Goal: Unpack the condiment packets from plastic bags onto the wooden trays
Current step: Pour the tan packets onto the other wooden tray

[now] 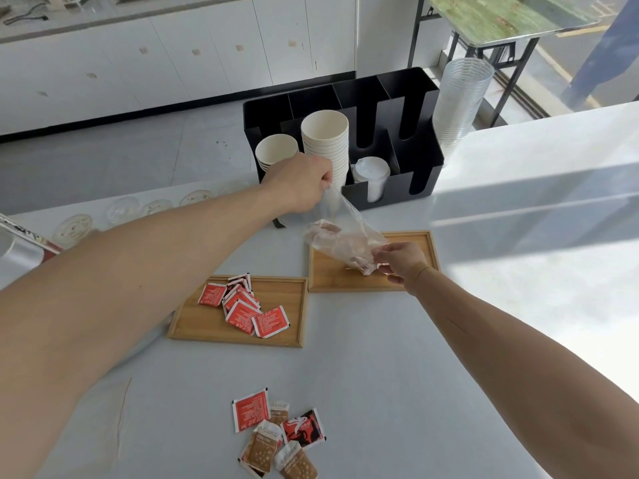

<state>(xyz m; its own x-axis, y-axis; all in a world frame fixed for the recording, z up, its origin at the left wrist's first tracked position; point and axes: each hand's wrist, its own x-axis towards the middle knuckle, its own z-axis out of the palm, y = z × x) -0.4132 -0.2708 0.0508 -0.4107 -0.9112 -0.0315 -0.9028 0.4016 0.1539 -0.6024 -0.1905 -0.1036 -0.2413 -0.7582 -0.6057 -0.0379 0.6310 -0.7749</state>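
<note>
A clear plastic bag (340, 242) with brownish packets inside hangs tilted over the right wooden tray (427, 248). My left hand (301, 183) pinches the bag's upper end, raised in front of the cups. My right hand (403, 262) grips its lower end just above that tray. The left wooden tray (283, 331) holds several red condiment packets (242, 304). A loose heap of red and brown packets (280, 435) lies on the white table near me.
A black organizer (420, 160) at the back holds stacked paper cups (325, 140) and white lids (370, 172). Clear plastic cups (458, 98) stand stacked to its right. Clear lids (74, 226) line the table's far left edge. A crumpled empty bag (107, 420) lies at near left.
</note>
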